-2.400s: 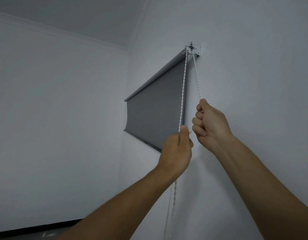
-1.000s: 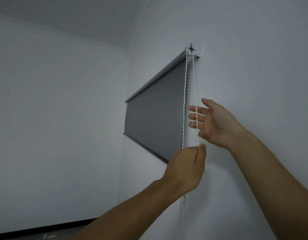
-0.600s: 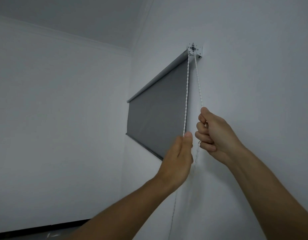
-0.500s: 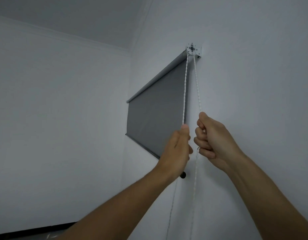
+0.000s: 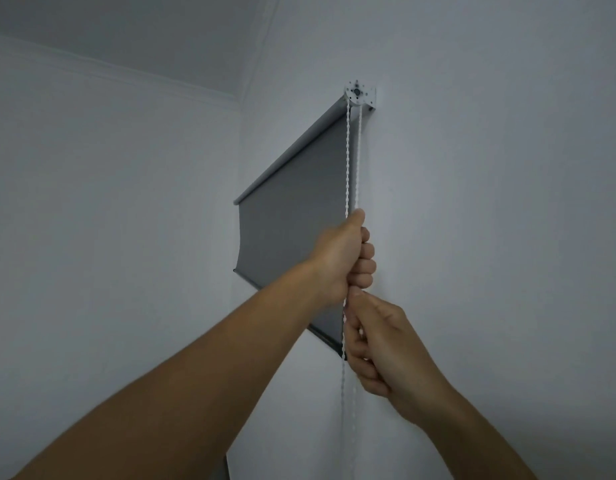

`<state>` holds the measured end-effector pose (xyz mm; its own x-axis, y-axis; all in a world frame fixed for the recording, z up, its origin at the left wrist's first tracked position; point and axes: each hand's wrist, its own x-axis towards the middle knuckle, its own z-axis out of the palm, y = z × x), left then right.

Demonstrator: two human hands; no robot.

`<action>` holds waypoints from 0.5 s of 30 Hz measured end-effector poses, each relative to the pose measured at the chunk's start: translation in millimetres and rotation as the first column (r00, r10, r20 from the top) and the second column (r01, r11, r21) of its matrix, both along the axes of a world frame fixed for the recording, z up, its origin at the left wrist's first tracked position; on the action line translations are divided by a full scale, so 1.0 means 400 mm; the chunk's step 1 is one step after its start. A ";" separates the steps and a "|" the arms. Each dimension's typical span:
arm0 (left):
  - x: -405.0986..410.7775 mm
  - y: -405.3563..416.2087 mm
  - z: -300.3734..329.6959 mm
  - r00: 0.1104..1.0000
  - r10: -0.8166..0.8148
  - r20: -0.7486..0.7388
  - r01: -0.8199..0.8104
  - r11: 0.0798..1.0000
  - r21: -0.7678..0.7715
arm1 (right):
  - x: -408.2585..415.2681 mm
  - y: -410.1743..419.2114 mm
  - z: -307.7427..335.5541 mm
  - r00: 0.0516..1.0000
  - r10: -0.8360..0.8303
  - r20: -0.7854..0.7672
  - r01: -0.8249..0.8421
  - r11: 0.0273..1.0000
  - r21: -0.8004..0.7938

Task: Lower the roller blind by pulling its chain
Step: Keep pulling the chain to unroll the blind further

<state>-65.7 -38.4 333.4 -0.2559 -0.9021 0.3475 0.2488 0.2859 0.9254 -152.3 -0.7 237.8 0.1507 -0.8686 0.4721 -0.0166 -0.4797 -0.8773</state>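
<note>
A grey roller blind (image 5: 292,216) hangs part way down the wall on the right, its bottom bar (image 5: 285,308) slanting down to the right. Two strands of white bead chain (image 5: 348,157) drop from the white bracket (image 5: 359,95) at the blind's near end. My left hand (image 5: 344,254) is fisted around the chain, high up. Just below it, my right hand (image 5: 375,344) is also closed on the chain. Beneath my hands the chain (image 5: 343,400) hangs loose along the wall.
White walls meet in a corner left of the blind, under a white ceiling with a cornice (image 5: 126,72). A dark strip (image 5: 226,471) shows at the bottom edge.
My left hand has risen and taken a higher grip on the chain. My right hand has dropped below it, still gripping. The blind's bottom bar sits lower than before.
</note>
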 end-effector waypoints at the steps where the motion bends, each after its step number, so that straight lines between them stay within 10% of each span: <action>1: -0.004 -0.003 -0.010 1.000 0.029 -0.005 -0.030 0.999 -0.018 | -0.009 0.003 0.008 0.998 -0.021 -0.056 0.023 0.999 0.025; 5: -0.001 -0.009 -0.037 0.990 0.142 0.020 -0.137 0.980 -0.143 | -0.049 0.004 0.047 0.984 -0.069 -0.163 0.093 0.986 0.141; 15: -0.010 0.041 -0.168 0.913 0.369 0.175 -0.225 0.813 -0.537 | -0.078 -0.058 0.203 0.965 0.095 0.243 -0.135 0.979 0.153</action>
<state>-69.8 -21.9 266.1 -0.1491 -0.6709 0.7265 -0.1524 0.7415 0.6535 -183.7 -23.7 319.2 0.1575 -0.9211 0.3560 0.2450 -0.3128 -0.9177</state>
